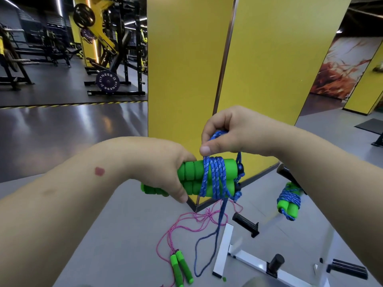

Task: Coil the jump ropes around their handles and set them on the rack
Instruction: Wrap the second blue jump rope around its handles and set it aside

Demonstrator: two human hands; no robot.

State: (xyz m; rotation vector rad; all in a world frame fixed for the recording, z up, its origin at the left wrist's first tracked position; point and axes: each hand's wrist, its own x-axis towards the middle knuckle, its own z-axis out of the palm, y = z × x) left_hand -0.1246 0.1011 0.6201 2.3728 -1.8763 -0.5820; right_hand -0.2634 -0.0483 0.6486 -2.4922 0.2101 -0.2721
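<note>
Two green foam handles (pixel 207 177) lie side by side in my left hand (pixel 165 172), whose fingers curl round their near ends. Several turns of blue rope (pixel 214 179) already wrap the handles near their far ends. My right hand (pixel 228 131) hovers just above the handles, pinching a bunch of the blue rope; the loose tail drops from the handles down to the grey floor (pixel 114 235). Below the handles, a pink rope (pixel 186 222) with its own green grips sprawls uncoiled on the floor. Right of the handles, a finished blue coil (pixel 289 200) sits on the white rack (pixel 223 249).
</note>
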